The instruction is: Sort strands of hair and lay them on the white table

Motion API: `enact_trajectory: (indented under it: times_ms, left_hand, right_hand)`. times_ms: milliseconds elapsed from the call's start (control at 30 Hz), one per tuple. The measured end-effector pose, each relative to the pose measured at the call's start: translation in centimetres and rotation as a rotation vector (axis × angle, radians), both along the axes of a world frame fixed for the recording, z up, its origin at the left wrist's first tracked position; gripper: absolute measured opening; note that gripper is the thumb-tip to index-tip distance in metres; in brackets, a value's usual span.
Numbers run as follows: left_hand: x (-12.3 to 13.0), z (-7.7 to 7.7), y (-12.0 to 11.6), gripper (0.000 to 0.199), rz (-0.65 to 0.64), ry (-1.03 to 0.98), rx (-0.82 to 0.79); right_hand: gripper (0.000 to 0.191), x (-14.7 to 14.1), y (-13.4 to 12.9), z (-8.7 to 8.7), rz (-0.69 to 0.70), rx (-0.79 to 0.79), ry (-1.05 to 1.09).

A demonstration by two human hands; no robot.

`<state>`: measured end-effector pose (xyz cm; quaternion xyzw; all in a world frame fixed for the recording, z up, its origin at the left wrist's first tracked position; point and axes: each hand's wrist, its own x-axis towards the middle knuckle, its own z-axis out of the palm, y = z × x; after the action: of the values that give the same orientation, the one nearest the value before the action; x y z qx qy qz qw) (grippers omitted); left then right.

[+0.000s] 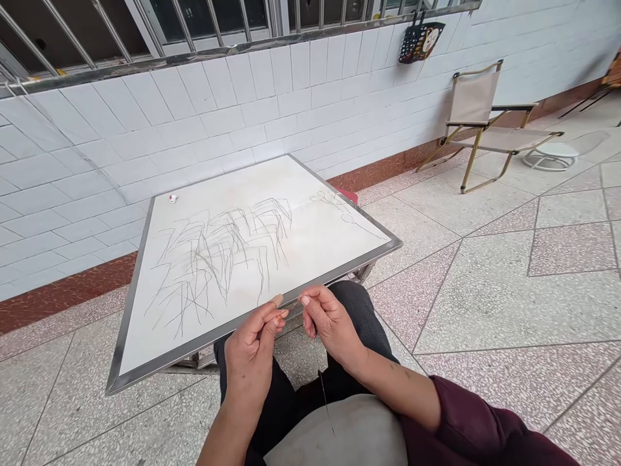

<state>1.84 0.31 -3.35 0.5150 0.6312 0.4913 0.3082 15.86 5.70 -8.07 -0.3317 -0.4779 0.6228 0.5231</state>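
Over the near edge of the white table (310,246), both of my hands are raised close together above my lap. My right hand (334,323) pinches a thin dark wire (323,388), whose tail hangs down across my grey-covered lap. My left hand (255,346) is closed in a pinch facing it, with a tan covering on one fingertip; whatever lies between these fingers is too fine to make out. Many bent dark wires (237,223) lie in overlapping rows on the tabletop. Several wires with looped ends (334,200) rest near its right side.
A small white-and-red item (173,199) sits at the table's far left corner. White tiled wall (213,129) runs behind the table. To the right stand a beige folding chair (478,110) and a low round white stool (552,156). A black basket (421,42) hangs from the window bars.
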Motion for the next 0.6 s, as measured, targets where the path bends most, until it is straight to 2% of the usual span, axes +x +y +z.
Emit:
enact_trajectory:
  times_ms: [167, 300, 433, 600]
  left_hand:
    - [-0.4, -0.8, -0.1, 0.032, -0.105, 0.164, 0.05]
    - [-0.8, -0.6, -0.5, 0.034, -0.178, 0.207, 0.011]
    - [-1.1, -0.1, -1.0, 0.034, -0.197, 0.22, -0.039]
    - [-1.3, -0.1, -1.5, 0.037, -0.181, 0.366, -0.021]
  right_hand:
    - [0.019, 0.4, 0.1, -0.2, 0.002, 0.007, -0.02]
    - [0.018, 0.6, 0.0, -0.6, 0.029, 0.013, -0.04]
    - [0.018, 0.5, -0.1, -0.7, 0.046, 0.011, -0.045]
    - [0.019, 0.4, -0.2, -0.5, 0.058, -0.006, -0.053]
